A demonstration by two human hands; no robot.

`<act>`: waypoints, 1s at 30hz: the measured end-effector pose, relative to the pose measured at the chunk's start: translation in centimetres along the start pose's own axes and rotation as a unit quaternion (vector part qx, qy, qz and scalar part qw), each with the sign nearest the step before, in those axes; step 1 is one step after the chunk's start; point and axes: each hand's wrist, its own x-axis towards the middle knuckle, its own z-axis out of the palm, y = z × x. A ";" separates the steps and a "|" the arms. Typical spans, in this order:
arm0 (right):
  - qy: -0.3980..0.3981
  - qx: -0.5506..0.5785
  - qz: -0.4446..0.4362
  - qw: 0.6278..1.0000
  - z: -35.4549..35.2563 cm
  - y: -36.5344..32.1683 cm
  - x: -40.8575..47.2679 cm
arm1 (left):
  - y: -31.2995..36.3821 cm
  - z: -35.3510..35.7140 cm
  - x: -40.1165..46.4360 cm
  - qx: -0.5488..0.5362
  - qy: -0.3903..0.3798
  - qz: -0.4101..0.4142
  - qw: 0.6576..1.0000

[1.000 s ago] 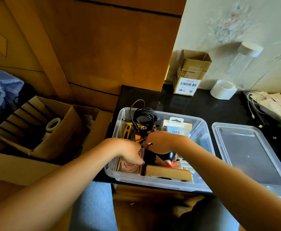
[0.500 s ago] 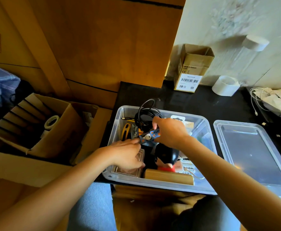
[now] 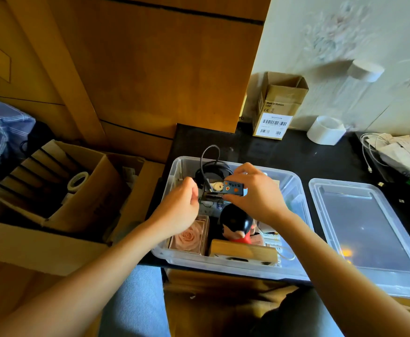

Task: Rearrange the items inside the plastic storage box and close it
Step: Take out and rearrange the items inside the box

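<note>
Two hands are over the clear plastic box (image 3: 174, 171), which sits open on the black desk (image 3: 284, 152). The right hand (image 3: 257, 193) pinches a small dark blue case (image 3: 233, 188) with orange and white dots, held up over the middle of the box. The left hand (image 3: 179, 207) has curled fingers just at 9 o'clock from the case, and I cannot tell if it holds anything. Inside the box, a coiled black cable (image 3: 211, 169) sits at 12 o'clock, and one loop pokes up over the far wall. A pink rose in a small box (image 3: 189, 237) is at 7 o'clock. A doll with black hair and a red top (image 3: 235, 224) is in the middle. A wooden block (image 3: 242, 251) lies along the near wall at 6 o'clock. The clear lid (image 3: 369, 234) lies flat on the desk at 3 o'clock from the box, just beside it. The near wall of the box reaches the near edge of the desk. A big cardboard box (image 3: 48, 249) with a roll of tape (image 3: 77, 181) in it stands at 9 o'clock, lower than the desk. A small cardboard box (image 3: 279, 105) and a white roll (image 3: 325, 130) stand by the wall at 1 o'clock, with bare desk between them and the plastic box.
</note>
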 end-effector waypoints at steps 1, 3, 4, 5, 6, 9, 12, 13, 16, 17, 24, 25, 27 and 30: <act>0.025 0.036 0.006 0.999 -0.2 0.0 -0.4 | 0.0 0.0 0.1 -0.032 0.026 -0.014 0.999; 0.050 0.111 0.015 0.992 -0.7 -0.1 -0.9 | 0.2 -0.3 0.3 -0.115 0.044 -0.051 0.991; 0.054 0.148 0.023 0.987 -1.0 -0.3 -1.1 | 0.3 -0.5 0.4 -0.151 0.034 -0.059 0.986; 0.055 0.182 0.034 0.981 -1.4 -0.5 -1.3 | 0.4 -0.7 0.3 -0.174 0.013 -0.052 0.983; 0.051 0.214 0.046 0.974 -1.7 -0.8 -1.4 | 0.5 -1.0 0.3 -0.183 -0.011 -0.035 0.982; 0.027 0.287 0.062 0.955 -2.6 -1.5 -1.6 | 0.7 -2.0 -0.1 -0.200 -0.020 0.004 0.980; -0.004 0.396 0.057 0.916 -3.0 -2.4 -1.8 | 0.6 -3.2 -0.3 -0.313 0.000 -0.011 0.950; -0.014 0.433 0.057 0.899 -3.0 -2.7 -1.9 | 0.6 -3.6 -0.4 -0.344 -0.012 -0.020 0.939; -0.048 0.493 0.060 0.866 -2.9 -3.3 -2.2 | 0.7 -4.2 -0.8 -0.317 -0.047 -0.013 0.947; -0.059 0.501 0.063 0.861 -2.9 -3.4 -2.2 | 0.6 -4.3 -0.9 -0.316 -0.052 -0.014 0.947; -0.070 0.478 0.158 0.861 -2.5 -3.1 -2.2 | -0.2 -4.6 -1.4 -0.375 -0.064 -0.036 0.924; -0.078 0.475 0.169 0.860 -2.3 -3.0 -2.2 | -0.2 -4.5 -1.4 -0.360 -0.071 -0.032 0.930; -0.092 0.468 0.185 0.859 -2.0 -3.0 -2.2 | -0.1 -4.3 -1.3 -0.316 -0.087 -0.033 0.944; -0.113 0.453 0.192 0.863 -1.7 -2.9 -2.1 | -0.1 -4.3 -1.0 -0.267 -0.090 -0.047 0.958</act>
